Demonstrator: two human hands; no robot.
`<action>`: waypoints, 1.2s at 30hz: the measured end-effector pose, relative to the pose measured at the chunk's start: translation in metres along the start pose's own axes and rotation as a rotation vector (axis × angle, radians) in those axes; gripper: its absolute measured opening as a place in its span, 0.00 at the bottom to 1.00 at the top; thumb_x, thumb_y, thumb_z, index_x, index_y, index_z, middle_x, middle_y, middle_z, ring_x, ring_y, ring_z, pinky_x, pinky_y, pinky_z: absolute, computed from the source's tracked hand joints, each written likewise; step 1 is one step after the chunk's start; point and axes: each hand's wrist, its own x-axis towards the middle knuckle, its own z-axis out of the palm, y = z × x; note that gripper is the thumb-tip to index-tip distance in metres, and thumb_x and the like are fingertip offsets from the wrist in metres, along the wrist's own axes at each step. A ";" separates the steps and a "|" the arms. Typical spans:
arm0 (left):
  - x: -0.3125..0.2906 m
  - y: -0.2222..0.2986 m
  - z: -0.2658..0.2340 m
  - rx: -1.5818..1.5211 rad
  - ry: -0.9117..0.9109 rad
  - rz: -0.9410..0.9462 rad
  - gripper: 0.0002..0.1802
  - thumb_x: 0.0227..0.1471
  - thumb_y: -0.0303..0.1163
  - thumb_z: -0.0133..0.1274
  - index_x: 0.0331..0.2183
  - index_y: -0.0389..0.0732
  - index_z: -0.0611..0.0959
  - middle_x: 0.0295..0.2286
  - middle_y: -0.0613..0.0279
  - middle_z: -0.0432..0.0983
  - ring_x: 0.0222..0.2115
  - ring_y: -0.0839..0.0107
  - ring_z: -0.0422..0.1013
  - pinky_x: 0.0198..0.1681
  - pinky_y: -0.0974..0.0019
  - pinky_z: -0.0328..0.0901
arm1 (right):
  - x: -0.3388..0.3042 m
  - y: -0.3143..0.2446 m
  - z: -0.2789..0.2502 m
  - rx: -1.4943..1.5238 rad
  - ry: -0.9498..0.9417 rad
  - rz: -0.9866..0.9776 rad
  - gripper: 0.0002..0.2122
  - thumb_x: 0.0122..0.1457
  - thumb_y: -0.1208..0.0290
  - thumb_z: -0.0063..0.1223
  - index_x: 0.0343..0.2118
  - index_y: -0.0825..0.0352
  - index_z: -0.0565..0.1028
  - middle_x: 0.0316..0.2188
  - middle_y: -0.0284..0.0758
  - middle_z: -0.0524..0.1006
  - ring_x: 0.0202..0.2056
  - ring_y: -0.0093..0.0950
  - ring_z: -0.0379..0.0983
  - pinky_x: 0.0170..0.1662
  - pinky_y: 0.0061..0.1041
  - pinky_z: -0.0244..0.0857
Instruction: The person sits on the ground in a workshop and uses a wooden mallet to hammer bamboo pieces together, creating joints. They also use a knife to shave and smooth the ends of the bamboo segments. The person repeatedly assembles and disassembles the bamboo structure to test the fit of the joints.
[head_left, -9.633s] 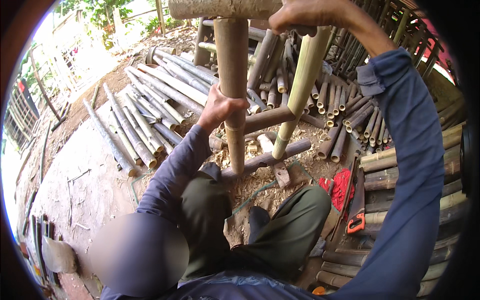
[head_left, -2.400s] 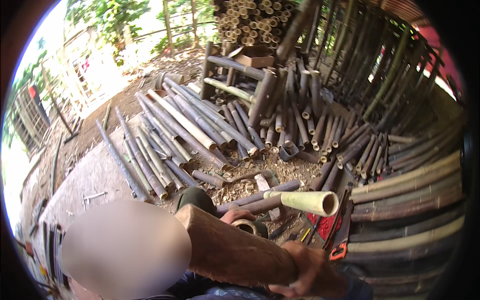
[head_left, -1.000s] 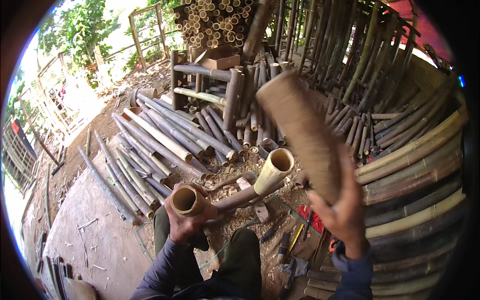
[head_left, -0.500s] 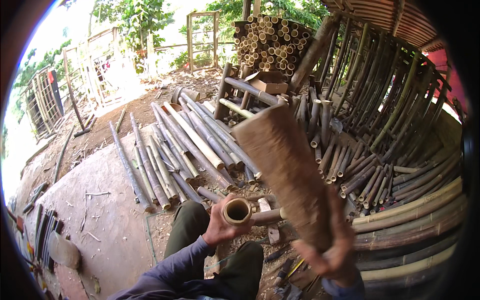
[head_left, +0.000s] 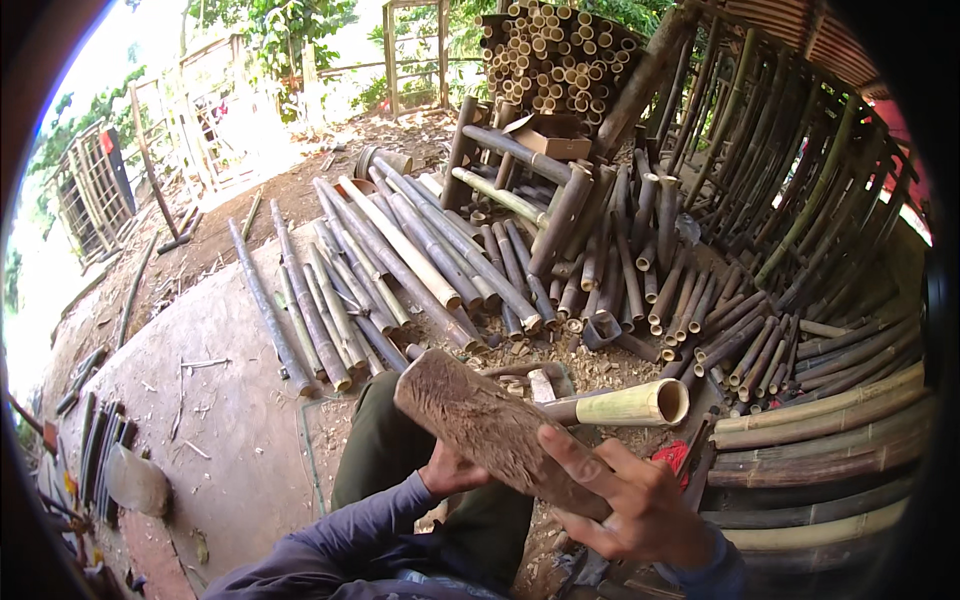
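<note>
- Evidently the thick wooden block (head_left: 490, 425) is in the right hand (head_left: 645, 500), tilted in the air before the knees, its far end up and leftward.
- The right fingers (head_left: 572, 458) are partly spread yet clamp around its near end, which probably leaves most of its length free.
- The left hand (head_left: 452, 470) is low beneath the block, partly hidden; I cannot tell whether its fingers pinch anything.
- Just beyond the block, a pale bamboo tube (head_left: 620, 405) points its open end rightward; it seems joined to a darker bamboo piece (head_left: 562, 411), which may prop it.
- Long bamboo poles (head_left: 400, 265) lie side by side on the floor (head_left: 240, 400), presumably for easy reach.
</note>
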 end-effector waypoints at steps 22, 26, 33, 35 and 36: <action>0.017 0.108 0.054 0.336 0.110 0.251 0.28 0.41 0.26 0.77 0.45 0.37 0.83 0.40 0.56 0.82 0.42 0.66 0.80 0.49 0.62 0.74 | -0.145 -0.031 -0.007 0.076 0.974 0.542 0.55 0.43 0.64 0.64 0.77 0.70 0.51 0.65 0.53 0.69 0.52 0.38 0.73 0.56 0.36 0.65; 0.017 0.108 0.053 0.355 0.119 0.252 0.27 0.41 0.27 0.78 0.44 0.37 0.84 0.39 0.56 0.83 0.41 0.66 0.80 0.48 0.62 0.74 | -0.173 -0.008 0.026 0.004 1.116 0.600 0.52 0.47 0.66 0.61 0.77 0.70 0.49 0.65 0.52 0.67 0.48 0.34 0.72 0.50 0.36 0.70; 0.002 0.106 0.057 0.428 0.068 0.233 0.30 0.40 0.28 0.80 0.45 0.38 0.83 0.41 0.56 0.82 0.43 0.63 0.81 0.48 0.61 0.76 | -0.140 0.014 0.018 0.123 0.704 0.702 0.48 0.51 0.71 0.62 0.76 0.76 0.51 0.73 0.57 0.60 0.73 0.47 0.58 0.75 0.40 0.46; -0.001 0.106 0.064 0.449 0.063 0.298 0.30 0.40 0.29 0.80 0.46 0.39 0.83 0.41 0.55 0.82 0.43 0.60 0.81 0.47 0.59 0.76 | -0.143 0.004 0.019 0.158 0.857 0.613 0.49 0.51 0.66 0.63 0.75 0.76 0.53 0.72 0.53 0.61 0.71 0.44 0.61 0.73 0.40 0.51; 0.000 0.104 0.068 0.445 0.067 0.297 0.30 0.40 0.29 0.80 0.46 0.39 0.83 0.41 0.55 0.82 0.43 0.59 0.81 0.47 0.59 0.76 | -0.148 -0.001 0.027 0.160 0.974 0.604 0.49 0.51 0.65 0.63 0.75 0.76 0.54 0.72 0.52 0.61 0.71 0.44 0.61 0.73 0.40 0.52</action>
